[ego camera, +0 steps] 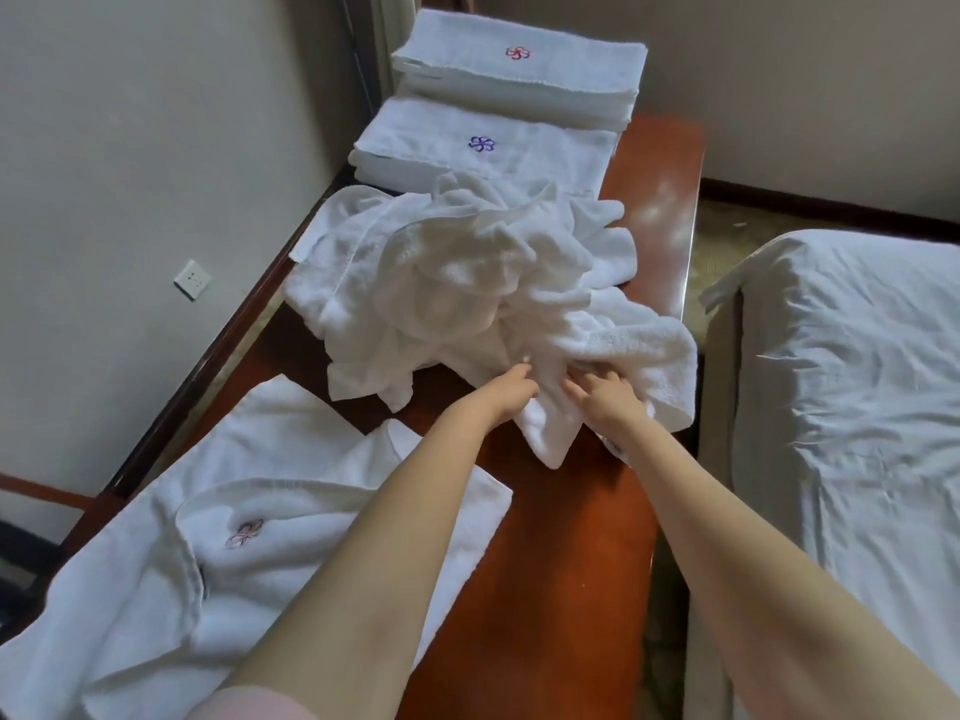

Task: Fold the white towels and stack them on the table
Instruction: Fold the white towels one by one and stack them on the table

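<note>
Gripping the crumpled towel (623,350) with our right hand (605,400), we could not tell whether our left hand (511,394) held it.

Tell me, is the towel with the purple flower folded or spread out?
Folded: the purple-flower towel lies as a neat flat rectangle with layered edges showing.

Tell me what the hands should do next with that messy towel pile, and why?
Probably pull one towel up and clear of the crumpled pile, toward the bare part of the table. The left hand and right hand grip its near edge, but it looks tangled with others and cannot be folded there.
</note>
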Demonstrator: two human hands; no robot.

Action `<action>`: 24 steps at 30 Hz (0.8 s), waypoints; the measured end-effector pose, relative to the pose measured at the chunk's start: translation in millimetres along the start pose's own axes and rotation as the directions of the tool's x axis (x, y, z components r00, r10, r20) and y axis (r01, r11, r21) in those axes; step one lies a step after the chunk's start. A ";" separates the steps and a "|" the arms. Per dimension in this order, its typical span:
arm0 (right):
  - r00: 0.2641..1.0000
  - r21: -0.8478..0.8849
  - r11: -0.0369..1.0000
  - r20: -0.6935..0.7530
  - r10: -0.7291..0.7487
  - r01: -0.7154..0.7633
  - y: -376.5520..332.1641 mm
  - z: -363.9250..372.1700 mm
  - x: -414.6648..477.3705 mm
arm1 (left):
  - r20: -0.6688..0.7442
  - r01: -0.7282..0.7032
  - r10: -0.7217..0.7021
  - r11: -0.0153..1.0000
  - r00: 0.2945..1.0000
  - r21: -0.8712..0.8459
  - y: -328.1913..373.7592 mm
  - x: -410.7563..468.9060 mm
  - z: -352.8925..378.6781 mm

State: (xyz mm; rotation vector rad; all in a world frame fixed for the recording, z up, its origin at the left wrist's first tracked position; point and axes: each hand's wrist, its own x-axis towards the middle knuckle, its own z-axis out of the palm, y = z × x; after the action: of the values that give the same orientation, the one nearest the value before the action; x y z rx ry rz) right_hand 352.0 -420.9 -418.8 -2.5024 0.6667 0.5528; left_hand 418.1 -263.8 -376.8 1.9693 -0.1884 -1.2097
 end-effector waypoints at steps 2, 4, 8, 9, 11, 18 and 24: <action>0.999 0.032 0.999 -0.032 -0.009 0.010 -1.2 2.0 -6.1 | -0.035 0.003 -0.002 1.000 0.999 0.023 -4.4 1.6 2.2; 0.983 0.018 0.999 -0.179 -0.040 0.044 -9.2 9.2 -20.0 | -0.119 -0.036 0.040 0.999 0.992 0.031 -12.8 -3.2 -3.7; 0.863 -0.070 0.968 -0.441 -0.248 0.242 -50.5 32.9 -58.2 | -0.476 -0.131 0.185 0.981 0.860 0.145 -43.7 -34.2 -33.7; 0.849 -0.071 0.950 -0.431 -0.304 0.305 -66.4 39.3 -66.1 | -0.551 -0.127 0.200 0.978 0.810 0.168 -54.5 -46.8 -44.4; 0.835 -0.066 0.910 -0.375 -0.403 0.409 -101.4 52.2 -78.6 | -0.631 -0.082 0.195 0.976 0.751 0.204 -81.1 -74.1 -67.6; 0.816 -0.189 0.798 0.035 -0.577 0.572 -201.8 114.5 -109.9 | -0.673 0.369 -0.077 0.879 0.736 0.303 -188.6 -165.6 -121.0; 0.828 -0.482 0.719 0.026 -0.560 0.501 -216.1 129.9 -115.0 | -0.694 0.592 -0.257 0.749 0.673 0.297 -256.9 -210.0 -109.7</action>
State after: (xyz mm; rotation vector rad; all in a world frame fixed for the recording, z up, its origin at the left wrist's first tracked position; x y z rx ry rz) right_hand 345.5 -145.2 -390.8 -3.0156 -0.2165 0.3668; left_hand 326.2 73.2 -386.8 2.9072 0.3907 -0.7415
